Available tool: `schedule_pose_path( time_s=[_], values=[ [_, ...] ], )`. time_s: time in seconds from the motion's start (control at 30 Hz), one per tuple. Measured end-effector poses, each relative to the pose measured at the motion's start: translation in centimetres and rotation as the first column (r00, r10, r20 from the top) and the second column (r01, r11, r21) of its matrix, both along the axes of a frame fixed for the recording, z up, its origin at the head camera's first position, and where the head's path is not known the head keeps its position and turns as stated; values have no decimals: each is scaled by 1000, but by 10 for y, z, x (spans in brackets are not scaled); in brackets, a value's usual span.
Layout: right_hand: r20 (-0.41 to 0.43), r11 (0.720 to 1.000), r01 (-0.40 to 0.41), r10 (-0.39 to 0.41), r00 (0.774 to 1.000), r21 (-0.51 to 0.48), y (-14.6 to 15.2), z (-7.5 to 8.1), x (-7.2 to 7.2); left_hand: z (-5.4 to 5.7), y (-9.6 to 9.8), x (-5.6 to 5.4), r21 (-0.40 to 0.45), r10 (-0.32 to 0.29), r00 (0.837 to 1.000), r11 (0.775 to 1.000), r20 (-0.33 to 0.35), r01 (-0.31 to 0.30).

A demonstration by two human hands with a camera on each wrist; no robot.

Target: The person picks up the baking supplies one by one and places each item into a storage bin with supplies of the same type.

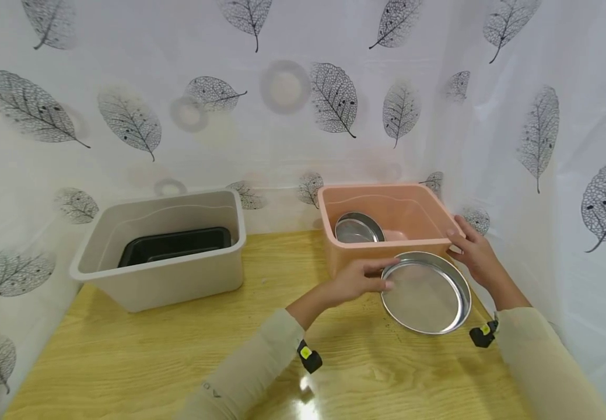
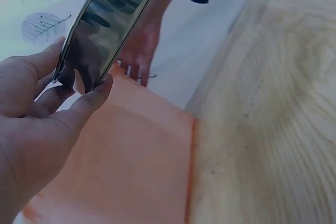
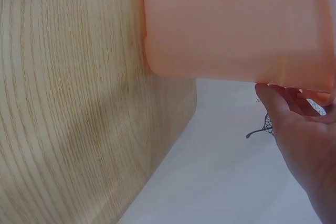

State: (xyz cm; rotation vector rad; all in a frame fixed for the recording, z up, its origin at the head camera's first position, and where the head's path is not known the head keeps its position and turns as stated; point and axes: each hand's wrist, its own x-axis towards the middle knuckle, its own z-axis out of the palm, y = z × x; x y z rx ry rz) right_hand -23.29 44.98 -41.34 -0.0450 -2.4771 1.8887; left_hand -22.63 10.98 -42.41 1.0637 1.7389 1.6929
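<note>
My left hand (image 1: 352,283) pinches the left rim of a round, shiny metal sieve (image 1: 423,296), thumb on one side and fingers on the other. The sieve is tilted, its flat greyish face towards me, in front of a pink plastic bin (image 1: 336,252). In the left wrist view, its polished side wall (image 2: 107,22) rises from the left hand (image 2: 39,124). With my right hand (image 1: 478,256) I grip the bin's rim at its front right corner. The right wrist view has that hand (image 3: 307,140) at the bin's edge. A smaller round metal sieve (image 1: 356,228) lies inside the bin.
A beige plastic bin (image 1: 177,283) stands on the left of the wooden table (image 1: 177,356), with a black tray (image 1: 177,244) inside. Leaf-patterned white sheeting (image 1: 276,151) hangs behind and at both sides. Dark specks dot the table near the sieve.
</note>
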Motion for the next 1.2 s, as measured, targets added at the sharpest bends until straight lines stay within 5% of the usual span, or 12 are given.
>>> schedule_pose_path(
  time_s=[0.2, 0.47, 0.83, 1.0, 1.2],
  values=[
    [3, 1000, -12, 12, 1000, -25, 2, 0, 0, 29, -14, -9, -1, 15, 999, 1000, -52, -15],
    [14, 998, -54, 54, 998, -30, 3, 4, 2, 55, -34, -39, -13, 76, 996, 997, -55, -76],
    [33, 992, -112, 114, 993, -62, 8, 6, 4, 64, -40, -83, 28, 174, 984, 984, -44, -173],
    [19, 985, -147, 149, 989, -89, 9, 7, 5, 66, -38, -101, 10, 244, 970, 970, -7, -244],
    [7, 980, -166, 167, 986, -110, 9, 7, 5, 69, -31, -121, -62, 280, 958, 957, -60, -283]
  ],
)
